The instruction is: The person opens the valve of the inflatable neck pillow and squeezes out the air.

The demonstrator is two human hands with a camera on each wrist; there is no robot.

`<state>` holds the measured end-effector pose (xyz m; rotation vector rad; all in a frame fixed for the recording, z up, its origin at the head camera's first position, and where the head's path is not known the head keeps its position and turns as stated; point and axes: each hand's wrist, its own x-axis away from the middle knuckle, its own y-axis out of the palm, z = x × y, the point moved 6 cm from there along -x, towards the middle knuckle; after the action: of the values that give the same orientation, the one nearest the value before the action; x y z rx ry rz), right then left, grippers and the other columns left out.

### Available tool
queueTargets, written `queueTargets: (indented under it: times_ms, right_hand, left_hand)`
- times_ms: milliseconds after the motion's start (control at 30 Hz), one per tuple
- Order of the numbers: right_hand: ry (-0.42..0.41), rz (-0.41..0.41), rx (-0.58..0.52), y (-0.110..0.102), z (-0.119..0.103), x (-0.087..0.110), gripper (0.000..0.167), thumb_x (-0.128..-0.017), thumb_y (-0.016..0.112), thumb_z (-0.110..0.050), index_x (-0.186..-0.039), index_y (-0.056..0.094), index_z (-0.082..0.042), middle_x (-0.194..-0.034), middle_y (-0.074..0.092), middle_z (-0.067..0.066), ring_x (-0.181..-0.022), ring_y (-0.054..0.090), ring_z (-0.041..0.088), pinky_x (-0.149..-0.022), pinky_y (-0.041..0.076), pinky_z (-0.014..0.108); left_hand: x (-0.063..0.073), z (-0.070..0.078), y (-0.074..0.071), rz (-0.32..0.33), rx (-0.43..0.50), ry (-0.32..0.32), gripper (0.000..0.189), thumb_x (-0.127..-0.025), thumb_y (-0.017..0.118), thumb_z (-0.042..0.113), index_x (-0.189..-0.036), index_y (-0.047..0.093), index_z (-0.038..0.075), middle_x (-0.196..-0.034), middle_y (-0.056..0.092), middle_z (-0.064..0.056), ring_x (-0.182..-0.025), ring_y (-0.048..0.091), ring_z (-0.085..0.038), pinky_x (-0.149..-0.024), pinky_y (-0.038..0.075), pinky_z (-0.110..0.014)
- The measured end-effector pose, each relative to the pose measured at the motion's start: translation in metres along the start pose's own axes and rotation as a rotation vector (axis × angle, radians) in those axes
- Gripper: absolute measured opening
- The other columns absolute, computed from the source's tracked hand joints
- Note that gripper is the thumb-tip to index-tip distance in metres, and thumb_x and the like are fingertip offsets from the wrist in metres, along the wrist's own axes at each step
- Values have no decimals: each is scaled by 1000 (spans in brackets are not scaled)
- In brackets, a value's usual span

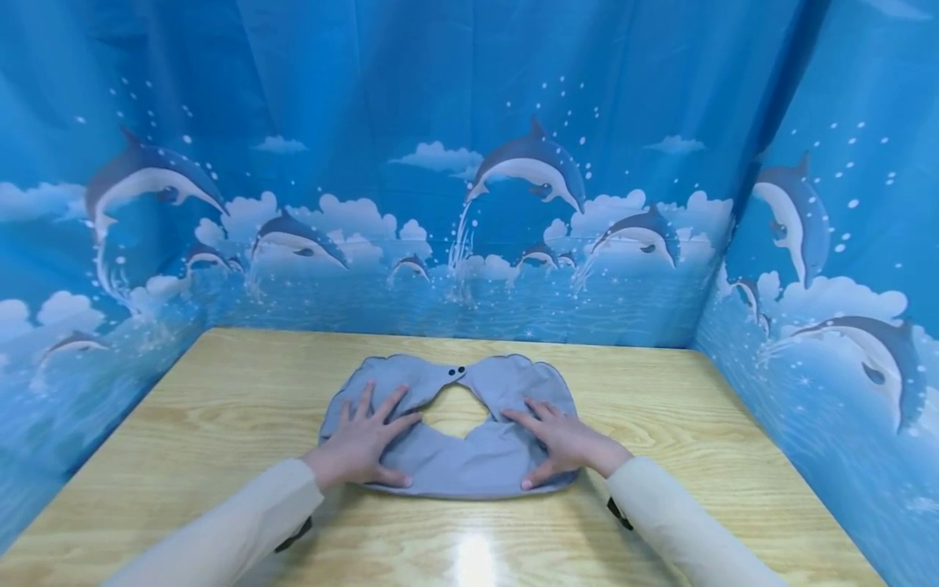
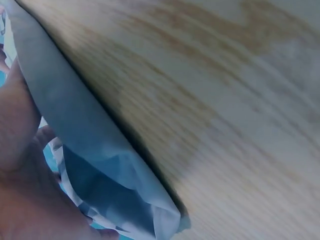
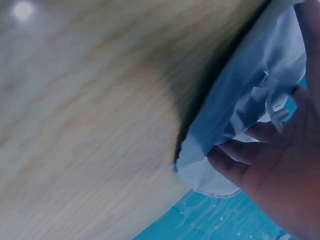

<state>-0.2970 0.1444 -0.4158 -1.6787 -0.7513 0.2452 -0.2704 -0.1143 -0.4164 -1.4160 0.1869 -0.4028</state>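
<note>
A grey neck pillow [image 1: 469, 469] lies flat on the table, its two ends meeting at the far side by a pair of small dark snaps. The opening in its middle shows wood beneath. My left hand [image 1: 365, 440] rests on its left half with fingers spread, the thumb near the front edge. On the right half lies my right hand [image 1: 561, 440], fingers also spread and thumb near the front edge. Close up in the left wrist view, the fabric [image 2: 75, 105] bulges at the rim beside the palm. In the right wrist view, a small loose strip [image 3: 274, 107] hangs near the fingers.
The wood-grain table [image 1: 242, 391] runs out on every side of the pillow. A blue curtain [image 1: 411, 98] printed with dolphins and clouds stands along the table's back, left and right edges. Light glares off the table's front.
</note>
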Motion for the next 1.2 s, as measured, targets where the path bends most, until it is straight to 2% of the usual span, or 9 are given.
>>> queueTargets:
  times_ms: [267,367,533,667,867,1200]
  right_hand:
    - [79,-63,32,1,4,-4,104,-62,74,-59,-146,21,-28,-150,16,20,-135,19,45,-100,29,60]
    - [72,-46,29,0,3,-2,105,-62,74,-59,-146,20,-26,-150,17,21,-135,19,45,-101,29,60]
    - [22,30,3,0,4,4,107,-63,72,-60,-147,19,-19,-148,20,24,-134,19,47,-101,27,61]
    - [-4,58,-24,3,8,10,106,-65,70,-61,-147,18,-19,-148,16,27,-133,15,52,-101,24,65]
    - [8,25,-89,8,15,15,107,-64,71,-59,-148,15,-23,-150,8,27,-134,5,52,-102,20,66]
    - [25,-5,-103,5,24,12,107,-63,74,-57,-147,17,-23,-150,7,26,-135,4,51,-102,20,66]
  left_hand:
    - [3,-3,6,37,2,4,98,-61,63,72,-143,30,29,-156,3,-2,-136,-7,-48,-100,9,-72]
    - [4,-4,5,75,36,16,100,-60,64,72,-143,30,28,-155,4,-4,-136,-5,-50,-97,12,-74]
    - [8,-8,2,133,96,49,107,-59,66,72,-145,24,24,-154,6,-10,-134,1,-53,-91,18,-77]
    - [10,-14,1,112,88,59,110,-60,64,73,-147,17,24,-155,3,-11,-131,5,-57,-89,22,-77]
    - [10,-20,4,37,43,41,114,-58,60,77,-148,11,25,-155,-4,-8,-131,0,-59,-93,17,-76]
    - [1,-18,11,23,23,-10,116,-56,59,80,-148,10,29,-155,-8,-6,-129,-2,-61,-92,16,-77]
